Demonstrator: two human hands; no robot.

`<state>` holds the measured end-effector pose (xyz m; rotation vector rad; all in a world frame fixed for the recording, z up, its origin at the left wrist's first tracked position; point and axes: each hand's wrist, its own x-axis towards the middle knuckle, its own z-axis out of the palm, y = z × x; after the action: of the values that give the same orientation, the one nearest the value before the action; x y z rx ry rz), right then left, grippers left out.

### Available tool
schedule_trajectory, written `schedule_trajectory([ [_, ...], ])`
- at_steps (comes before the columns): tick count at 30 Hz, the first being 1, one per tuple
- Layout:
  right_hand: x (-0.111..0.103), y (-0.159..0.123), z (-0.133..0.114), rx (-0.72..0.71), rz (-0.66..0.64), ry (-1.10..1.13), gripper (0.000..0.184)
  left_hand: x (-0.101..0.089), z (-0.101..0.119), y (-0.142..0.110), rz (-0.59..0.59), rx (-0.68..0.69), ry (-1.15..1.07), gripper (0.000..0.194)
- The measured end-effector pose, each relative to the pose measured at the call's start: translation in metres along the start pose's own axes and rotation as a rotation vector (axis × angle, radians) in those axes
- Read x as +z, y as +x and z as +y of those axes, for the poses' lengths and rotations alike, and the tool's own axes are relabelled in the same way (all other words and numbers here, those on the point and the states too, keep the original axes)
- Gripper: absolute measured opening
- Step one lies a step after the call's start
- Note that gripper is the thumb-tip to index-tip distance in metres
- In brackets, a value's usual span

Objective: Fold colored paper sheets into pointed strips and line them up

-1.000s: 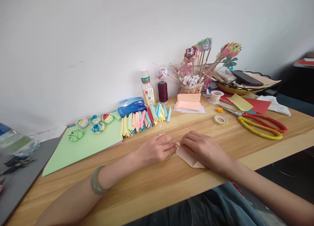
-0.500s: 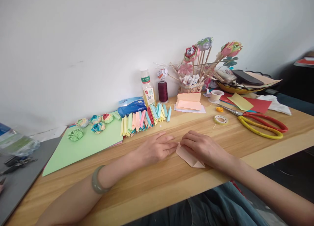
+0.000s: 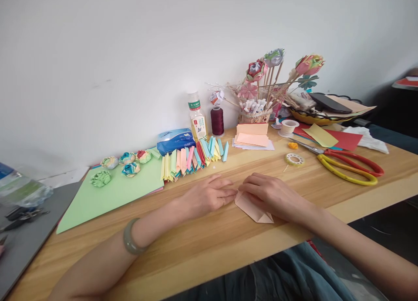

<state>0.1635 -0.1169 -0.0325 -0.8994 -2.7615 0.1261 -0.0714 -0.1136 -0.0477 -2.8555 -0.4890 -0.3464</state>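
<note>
A small pale pink sheet of folded paper (image 3: 254,209) lies on the wooden table near its front edge, with angled folds at its lower right end. My right hand (image 3: 269,193) rests over its upper side, fingers bent and pressed together on the paper; the part under the palm is hidden. From the left, my left hand (image 3: 210,195) lies with fingers stretched out, and its fingertips reach the paper's upper left corner, close to the right fingertips. Behind both hands stands a row of folded coloured paper strips (image 3: 183,162).
Scissors (image 3: 346,162), a tape roll (image 3: 294,159) and a white spool (image 3: 288,128) lie to the right. Pink paper slips (image 3: 251,138) sit behind. A green sheet (image 3: 120,201) with paper flowers (image 3: 130,169) lies left. A bottle (image 3: 197,120) and thread cone (image 3: 217,122) stand by the wall.
Both hands and the folded paper stay almost in place. The whole view has shifted very slightly.
</note>
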Motion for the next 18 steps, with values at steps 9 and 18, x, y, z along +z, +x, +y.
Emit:
schedule_trajectory([
  [9, -0.003, -0.002, 0.006, -0.161, -0.036, -0.101, 0.019, -0.003, 0.000, 0.001, -0.070, -0.012, -0.080, 0.034],
  [18, -0.019, -0.025, 0.022, -0.102, 0.080, -0.135, 0.031, 0.001, -0.002, 0.000, -0.006, 0.002, -0.054, 0.030],
])
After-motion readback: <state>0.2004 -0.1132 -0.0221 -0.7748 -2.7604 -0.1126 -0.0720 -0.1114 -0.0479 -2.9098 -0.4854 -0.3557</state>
